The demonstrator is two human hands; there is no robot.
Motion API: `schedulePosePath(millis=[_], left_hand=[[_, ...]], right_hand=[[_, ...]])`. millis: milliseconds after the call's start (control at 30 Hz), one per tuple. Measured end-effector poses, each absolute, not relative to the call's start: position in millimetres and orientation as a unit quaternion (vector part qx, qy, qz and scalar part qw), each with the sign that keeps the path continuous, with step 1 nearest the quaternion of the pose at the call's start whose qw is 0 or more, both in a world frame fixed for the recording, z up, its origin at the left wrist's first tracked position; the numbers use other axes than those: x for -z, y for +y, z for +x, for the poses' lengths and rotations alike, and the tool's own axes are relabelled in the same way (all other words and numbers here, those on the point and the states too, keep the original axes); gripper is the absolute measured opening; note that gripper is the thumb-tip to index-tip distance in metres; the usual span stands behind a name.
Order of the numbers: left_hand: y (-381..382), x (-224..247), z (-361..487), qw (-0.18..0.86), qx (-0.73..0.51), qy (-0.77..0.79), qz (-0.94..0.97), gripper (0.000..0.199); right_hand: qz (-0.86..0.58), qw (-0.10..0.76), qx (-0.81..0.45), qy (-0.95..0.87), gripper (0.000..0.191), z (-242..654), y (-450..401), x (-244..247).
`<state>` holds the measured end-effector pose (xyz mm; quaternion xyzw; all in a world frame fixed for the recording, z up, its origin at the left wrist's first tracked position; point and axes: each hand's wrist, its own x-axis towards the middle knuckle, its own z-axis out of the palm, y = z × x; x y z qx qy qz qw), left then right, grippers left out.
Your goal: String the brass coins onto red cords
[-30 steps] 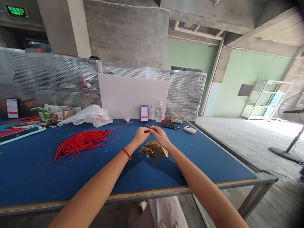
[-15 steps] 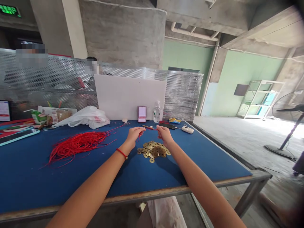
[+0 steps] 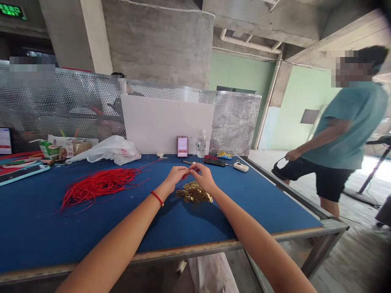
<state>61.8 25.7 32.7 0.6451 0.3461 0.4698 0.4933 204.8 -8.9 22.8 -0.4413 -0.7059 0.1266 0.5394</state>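
Note:
My left hand (image 3: 175,179) and my right hand (image 3: 203,177) meet just above a heap of brass coins with square holes (image 3: 193,193), fingertips nearly touching. Both pinch a thin red cord (image 3: 185,176), which is mostly hidden by my fingers. To the left lies a loose tangle of red cords (image 3: 99,185) on the blue work table (image 3: 76,228). A red band circles my left wrist. The coins under my hands are partly hidden from view.
Along the table's back stand a phone on a stand (image 3: 182,146), a water bottle (image 3: 201,143) and a white plastic bag (image 3: 106,150). A dark phone (image 3: 214,162) and a white computer mouse (image 3: 240,167) lie at back right. A person in a teal shirt (image 3: 342,126) stands beyond the right edge, holding a black strap.
My hands have moved together from a wider gap and now sit closer over the coins. A person in a teal shirt has come into view at the right.

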Motion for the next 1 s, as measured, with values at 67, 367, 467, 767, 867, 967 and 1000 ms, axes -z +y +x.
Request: schedulePosePath(millis=[67, 367, 467, 767, 867, 967, 1000], left_hand=[[26, -34, 60, 0.496, -0.475, 0.353, 0.635, 0.023], [29, -35, 58, 0.515, -0.499, 0.366, 0.593, 0.022], [35, -31, 56, 0.527, -0.511, 0.365, 0.572, 0.023], [41, -28, 56, 0.555, -0.518, 0.378, 0.53, 0.024], [40, -28, 55, 0.562, -0.514, 0.375, 0.528, 0.024], [39, -30, 55, 0.568, -0.519, 0.374, 0.518, 0.024], [39, -31, 55, 0.569, -0.522, 0.374, 0.514, 0.024]], right_hand=[[-0.434, 0.558, -0.192, -0.681, 0.014, 208, -3, -21], [-0.428, 0.638, -0.281, -0.575, 0.017, 215, 4, -22], [-0.423, 0.663, -0.301, -0.539, 0.017, 217, 1, -25], [-0.404, 0.706, -0.406, -0.416, 0.027, 221, -6, -33], [-0.381, 0.715, -0.424, -0.405, 0.03, 221, -4, -32], [-0.361, 0.715, -0.437, -0.409, 0.03, 222, -1, -31], [-0.36, 0.713, -0.439, -0.412, 0.029, 223, 0, -30]])
